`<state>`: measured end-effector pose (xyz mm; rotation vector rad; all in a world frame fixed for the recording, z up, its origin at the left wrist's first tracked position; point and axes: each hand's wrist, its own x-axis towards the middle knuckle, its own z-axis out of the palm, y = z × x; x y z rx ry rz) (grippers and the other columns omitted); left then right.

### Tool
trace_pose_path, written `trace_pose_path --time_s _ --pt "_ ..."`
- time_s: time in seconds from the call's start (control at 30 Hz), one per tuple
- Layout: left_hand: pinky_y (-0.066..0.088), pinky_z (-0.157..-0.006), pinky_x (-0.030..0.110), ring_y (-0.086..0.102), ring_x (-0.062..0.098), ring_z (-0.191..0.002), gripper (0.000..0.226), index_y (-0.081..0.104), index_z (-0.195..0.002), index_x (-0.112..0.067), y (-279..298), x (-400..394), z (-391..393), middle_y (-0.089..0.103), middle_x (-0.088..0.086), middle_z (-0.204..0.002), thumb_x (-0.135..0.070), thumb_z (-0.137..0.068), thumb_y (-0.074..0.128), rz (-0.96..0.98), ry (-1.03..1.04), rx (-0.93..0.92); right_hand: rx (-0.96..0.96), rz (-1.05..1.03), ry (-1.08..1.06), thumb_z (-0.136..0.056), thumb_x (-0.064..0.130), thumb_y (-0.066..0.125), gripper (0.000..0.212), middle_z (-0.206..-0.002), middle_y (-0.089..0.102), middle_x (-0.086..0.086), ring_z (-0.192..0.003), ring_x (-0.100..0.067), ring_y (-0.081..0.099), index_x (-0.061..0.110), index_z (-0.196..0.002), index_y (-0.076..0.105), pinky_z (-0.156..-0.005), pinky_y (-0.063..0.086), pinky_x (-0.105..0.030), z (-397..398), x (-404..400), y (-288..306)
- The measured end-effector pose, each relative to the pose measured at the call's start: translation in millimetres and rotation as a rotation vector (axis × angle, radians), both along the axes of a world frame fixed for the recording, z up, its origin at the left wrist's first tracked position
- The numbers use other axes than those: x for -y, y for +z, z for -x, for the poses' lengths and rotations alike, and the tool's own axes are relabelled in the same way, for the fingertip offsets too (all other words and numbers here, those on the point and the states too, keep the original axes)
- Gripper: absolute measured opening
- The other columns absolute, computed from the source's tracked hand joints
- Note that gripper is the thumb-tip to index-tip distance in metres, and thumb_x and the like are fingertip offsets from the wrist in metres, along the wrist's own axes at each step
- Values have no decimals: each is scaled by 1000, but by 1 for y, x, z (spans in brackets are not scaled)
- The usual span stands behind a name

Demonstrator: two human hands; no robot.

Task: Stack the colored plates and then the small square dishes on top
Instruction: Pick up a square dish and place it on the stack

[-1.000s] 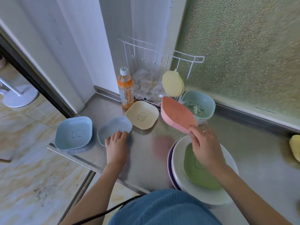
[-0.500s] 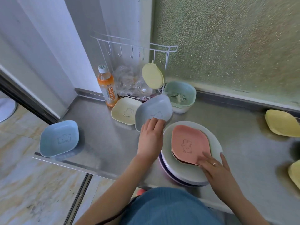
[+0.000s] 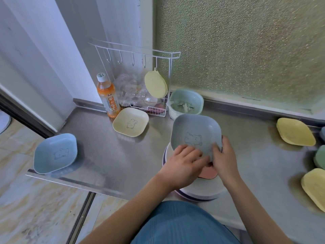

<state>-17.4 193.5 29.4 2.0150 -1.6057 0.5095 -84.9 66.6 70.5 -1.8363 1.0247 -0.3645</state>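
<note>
Steel counter (image 3: 109, 152), plate stack (image 3: 202, 191) at its front edge, pink dish (image 3: 208, 173) on top. You're seating the grey dish (image 3: 195, 132): square its corners over the pink one, lower flat. Your left hand (image 3: 182, 161) and right hand (image 3: 223, 157) both pinch its near rim, fingers half curled.

Bare steel countertop (image 3: 109, 152) lies open to my left, between the stack under my hands and the blue dish (image 3: 55, 154) at the counter's edge. Farther back, the cream dish (image 3: 131, 122), orange bottle (image 3: 107, 95) and white wire rack (image 3: 140, 81) crowd the corner, the mint strainer bowl (image 3: 186, 103) just behind my stack. To my right, an open strip runs toward 2 yellow dishes (image 3: 295, 132) (image 3: 314, 189) and a green one (image 3: 320, 156).
</note>
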Motion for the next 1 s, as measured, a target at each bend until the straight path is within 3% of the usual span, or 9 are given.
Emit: trace_pose_path --time_s 0.17,0.23,0.3,0.4,0.5,0.77,0.83,0.9,1.0 --pt "21 -116 36 30 18 -137 64 28 -147 -19 13 -7 -11 37 3 -149 -48 -90 30 2 308 -721 -79 -9 -72 -92 10 40 56 -113 54 -1 -79 -30 62 39 -139 29 -64 57 -47 25 14 -17" --pt "12 -120 36 18 13 -144 69 14 -150 -20 7 -5 -15 26 -1 -156 -52 -89 22 -83 326 -914 -112 -23 -61 -94 8 38 62 -106 51 -1 -61 -28 60 41 -143 21 -51 54 -39 33 17 -19" --pt "11 -121 40 16 14 -146 66 12 -151 -19 -3 -3 -14 24 0 -157 -41 -90 24 -182 275 -937 -161 -9 -8 -95 8 37 62 -97 52 -3 -50 -27 55 41 -145 19 -43 49 -33 39 17 -22" --pt "8 -122 37 8 12 -148 67 9 -151 -17 -15 -3 -9 16 0 -159 -18 -87 29 -287 233 -920 -311 113 96 -97 18 37 58 -86 59 -7 -60 -30 58 45 -144 16 -55 51 -40 40 15 -31" --pt "6 -121 30 4 13 -148 67 2 -151 -14 -23 -7 -10 7 2 -160 -7 -91 31 -311 241 -884 -505 309 209 -99 25 33 56 -74 58 -8 -64 -27 53 38 -147 9 -59 42 -35 38 12 -39" --pt "0 -120 28 -1 17 -148 64 -6 -149 -9 -35 -3 -15 2 7 -160 -21 -92 20 -460 257 -757 -596 453 229 -98 30 31 55 -73 57 -3 -63 -24 54 38 -147 5 -57 42 -31 33 19 -51" --pt "-1 -120 27 -2 13 -148 61 -3 -150 -12 -39 -2 -18 3 4 -161 -26 -95 17 -453 255 -749 -561 467 209 -98 29 33 55 -83 60 -5 -70 -24 56 36 -147 11 -56 41 -31 34 21 -54" --pt "-2 -119 26 -1 9 -147 55 1 -151 -15 -38 -3 -20 6 0 -160 -28 -101 20 -409 256 -787 -536 539 178 -96 29 38 55 -109 56 -9 -93 -27 56 31 -147 19 -63 45 -34 32 21 -54" --pt "-1 -118 25 4 10 -148 52 13 -150 -16 -34 -11 -35 12 -1 -159 -27 -102 27 -280 365 -825 -391 659 138 -92 24 50 54 -114 52 -13 -103 -30 51 18 -143 33 -74 50 -42 18 17 -51"
